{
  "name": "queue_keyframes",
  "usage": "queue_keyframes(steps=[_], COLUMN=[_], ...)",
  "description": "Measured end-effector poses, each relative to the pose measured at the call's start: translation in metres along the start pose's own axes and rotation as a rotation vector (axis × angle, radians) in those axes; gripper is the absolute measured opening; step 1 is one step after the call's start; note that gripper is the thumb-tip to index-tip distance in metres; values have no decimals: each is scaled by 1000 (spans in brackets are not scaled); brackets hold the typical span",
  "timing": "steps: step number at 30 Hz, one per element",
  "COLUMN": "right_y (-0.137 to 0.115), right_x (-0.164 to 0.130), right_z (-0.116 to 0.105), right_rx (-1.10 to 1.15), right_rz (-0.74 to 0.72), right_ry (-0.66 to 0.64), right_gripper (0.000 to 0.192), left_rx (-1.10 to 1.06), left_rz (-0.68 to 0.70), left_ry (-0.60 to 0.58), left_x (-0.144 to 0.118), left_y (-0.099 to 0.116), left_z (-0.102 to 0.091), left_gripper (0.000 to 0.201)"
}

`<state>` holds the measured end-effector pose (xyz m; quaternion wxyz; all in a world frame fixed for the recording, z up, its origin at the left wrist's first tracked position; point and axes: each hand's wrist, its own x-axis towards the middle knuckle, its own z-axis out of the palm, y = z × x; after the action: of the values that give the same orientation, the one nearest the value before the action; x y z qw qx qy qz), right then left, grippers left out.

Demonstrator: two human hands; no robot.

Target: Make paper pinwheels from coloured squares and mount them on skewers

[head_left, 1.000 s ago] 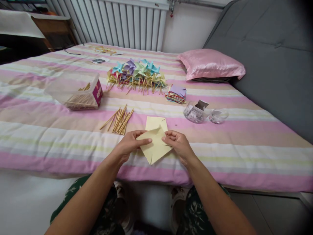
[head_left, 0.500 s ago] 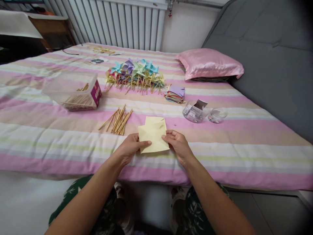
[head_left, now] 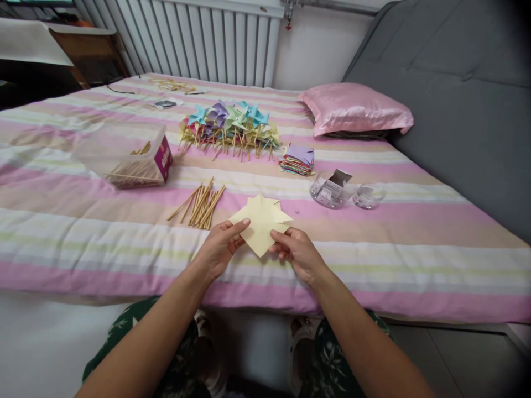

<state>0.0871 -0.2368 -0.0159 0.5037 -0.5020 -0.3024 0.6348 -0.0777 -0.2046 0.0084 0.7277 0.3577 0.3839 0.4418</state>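
Observation:
Between my hands a pale yellow square of paper (head_left: 262, 235) is held turned with one corner toward me. My left hand (head_left: 219, 246) pinches its left side, thumb on top. On the right side my right hand (head_left: 296, 251) grips it the same way, with the fingers underneath. Behind it another yellow paper (head_left: 269, 202) lies on the bed, partly covered by the held one. A bundle of thin wooden sticks (head_left: 201, 203) lies just beyond my left hand. One tiny pin-like piece (head_left: 297, 212) rests on the bedspread beyond my right hand.
Finished paper pinwheels (head_left: 230, 124) lie in a heap further back, beside a stack of coloured paper squares (head_left: 297, 157). A clear tub of sticks (head_left: 124, 160) stands left. Two small clear containers (head_left: 329, 190) sit right, and a pink pillow (head_left: 357, 108) lies behind them.
The held yellow paper has been rotated, from its edges lying roughly square to me to a diamond with a corner pointing at me. My fingers have shifted along its sides.

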Motion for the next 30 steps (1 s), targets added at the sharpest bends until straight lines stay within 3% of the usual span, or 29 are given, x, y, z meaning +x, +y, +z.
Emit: queue_keyframes(steps=[4,15,18,22,26,30], right_y=[2,4,0,-9,-15,-11], right_x=[-1,-2,-2,-5,-12,-13], right_z=[3,0,-1,-1,-4,-6], right_rx=[6,-135,-145,-188,-282,-364], right_rz=[17,-129,-230,-420,-466,-441], right_ry=[-13,-64,-41,-33,-166,-267], right_gripper=[27,31,39,53,43,28], left_rx=[55,-11,-2,-44,-92,-74], left_rz=[-7,-47,-43,-44,-45,-71], left_ry=[-1,151,131,191,234,186], left_x=[-3,0,1,3,4,3], left_y=[-3,-3,-2,1,4,5], left_z=[1,-2,-3,-4,-8,-10], left_gripper=[27,31,26,19,15,18])
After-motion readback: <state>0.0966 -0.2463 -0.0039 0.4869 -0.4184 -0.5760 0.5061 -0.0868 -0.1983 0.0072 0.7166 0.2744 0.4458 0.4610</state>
